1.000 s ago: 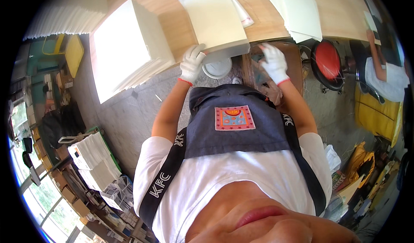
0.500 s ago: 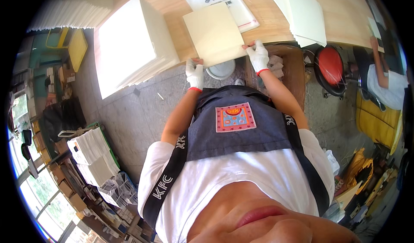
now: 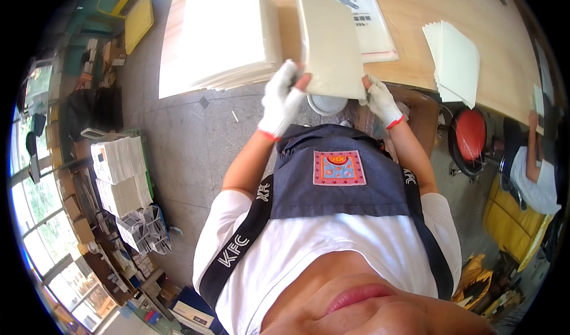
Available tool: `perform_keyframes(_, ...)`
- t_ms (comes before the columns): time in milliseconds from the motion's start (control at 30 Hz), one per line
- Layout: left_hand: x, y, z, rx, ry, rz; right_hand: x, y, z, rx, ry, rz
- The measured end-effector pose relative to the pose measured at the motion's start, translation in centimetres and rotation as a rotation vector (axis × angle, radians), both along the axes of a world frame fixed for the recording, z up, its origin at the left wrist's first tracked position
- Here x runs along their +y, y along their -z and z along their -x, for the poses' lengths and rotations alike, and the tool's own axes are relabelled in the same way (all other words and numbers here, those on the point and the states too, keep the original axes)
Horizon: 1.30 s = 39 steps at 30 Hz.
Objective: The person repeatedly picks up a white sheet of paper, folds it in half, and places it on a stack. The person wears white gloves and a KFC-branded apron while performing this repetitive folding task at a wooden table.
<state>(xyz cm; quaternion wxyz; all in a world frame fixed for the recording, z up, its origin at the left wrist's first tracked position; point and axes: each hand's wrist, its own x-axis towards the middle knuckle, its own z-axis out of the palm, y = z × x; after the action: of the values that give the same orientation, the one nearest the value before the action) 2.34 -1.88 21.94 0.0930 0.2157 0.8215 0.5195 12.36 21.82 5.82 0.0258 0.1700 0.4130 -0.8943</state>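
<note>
Has tilted up the cream stack since the earlier frame, gripping its near corners with loosely curled left hand and pinching right hand. Holds it at the wooden surface, between white piles, above grey floor.

The cream rectangular paper stack looks matt and smooth; the tall white paper block shows matt, finely ridged edges. The pale brown tabletop looks like smooth wood. White knitted cloth gloves look rough, the dark blue cloth apron matt, the round red seat glossy.
</note>
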Motion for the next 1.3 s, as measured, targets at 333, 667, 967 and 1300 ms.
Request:
perform_keyframes(333, -15.3, -3.7, 11.6, 0.412, -0.533, 0.163, -11.8, -17.2, 15.6, 0.215, -0.253, -0.743)
perform_keyframes(667, -16.3, 12.3, 6.5, -0.200, -0.855, -0.619, 0.3, -8.7, 5.0, -0.035, 0.518, -0.407)
perform_keyframes(967, -3.1, 17.5, 1.7, -0.058, 0.018, -0.115, 19.1, -1.2, -8.7, -0.338, 0.897, 0.211)
perform_keyframes(1300, 15.4, 10.1, 6.7, 0.589, 0.486, 0.823, 25.9, 1.3, -11.3, -0.215, 1.073, 0.068)
